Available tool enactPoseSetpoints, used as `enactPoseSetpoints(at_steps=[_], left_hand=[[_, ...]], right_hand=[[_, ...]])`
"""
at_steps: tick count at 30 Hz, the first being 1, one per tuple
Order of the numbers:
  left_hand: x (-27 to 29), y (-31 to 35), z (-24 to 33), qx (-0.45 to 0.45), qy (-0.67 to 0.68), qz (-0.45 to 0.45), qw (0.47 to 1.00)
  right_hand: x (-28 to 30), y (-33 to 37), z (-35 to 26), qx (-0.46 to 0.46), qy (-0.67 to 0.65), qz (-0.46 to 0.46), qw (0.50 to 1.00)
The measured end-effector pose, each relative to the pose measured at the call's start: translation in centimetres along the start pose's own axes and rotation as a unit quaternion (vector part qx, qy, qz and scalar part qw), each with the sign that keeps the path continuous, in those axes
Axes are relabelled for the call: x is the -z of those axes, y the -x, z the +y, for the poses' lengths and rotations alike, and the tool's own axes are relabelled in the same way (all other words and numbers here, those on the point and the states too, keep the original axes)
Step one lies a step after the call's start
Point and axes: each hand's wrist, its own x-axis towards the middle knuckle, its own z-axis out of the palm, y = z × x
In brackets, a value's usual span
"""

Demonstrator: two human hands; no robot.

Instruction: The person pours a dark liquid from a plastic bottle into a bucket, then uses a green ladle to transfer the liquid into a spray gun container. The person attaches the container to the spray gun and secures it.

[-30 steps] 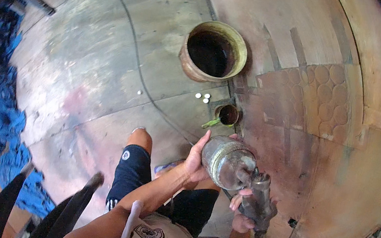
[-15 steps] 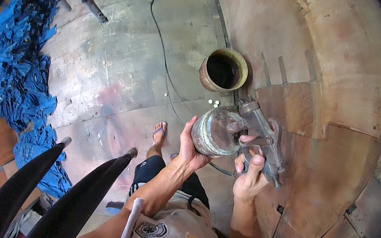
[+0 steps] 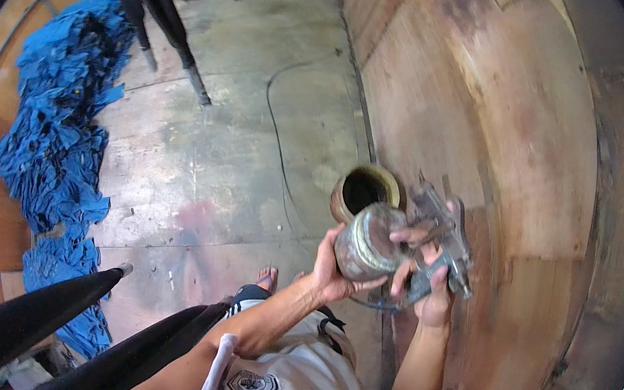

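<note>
In front of my torso I hold a spray gun (image 3: 446, 234) with a round, paint-stained metal cup (image 3: 369, 243), tilted on its side. My left hand (image 3: 333, 274) supports the cup from below and the left, fingers curled around its wall. My right hand (image 3: 433, 300) is wrapped around the gun's handle, with a finger or two reaching toward the cup's lid. Some of the right fingers are partly hidden behind the gun. Just beyond the cup stands a stained bucket (image 3: 339, 199) with a dark inside, partly covered by the cup.
A long heap of blue cloth (image 3: 58, 127) lies along the left. Black leg-shaped forms with grey ends (image 3: 155, 5) stand at the far left, and more black forms (image 3: 48, 310) come in at lower left. A thin dark cable (image 3: 277, 130) crosses the floor. Stained wooden panels (image 3: 508, 159) rise on the right.
The view has tilted up, so the bucket, cloth and floor sit lower in the picture. Both hands keep hold of the spray gun, and its cup now overlaps the bucket.
</note>
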Motion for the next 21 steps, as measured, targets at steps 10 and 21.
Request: enactPoseSetpoints(at_steps=[10,21], left_hand=[[1.0,-2.0,6.0,-0.011,0.036,0.002,0.999],[-8.1,1.2,24.3,-0.013,0.005,0.002,1.0]], right_hand=[[-0.4,-6.6,3.8,-0.049,0.03,0.059,0.997],[-4.4,-19.0,1.0,0.033,0.112,0.055,0.992]])
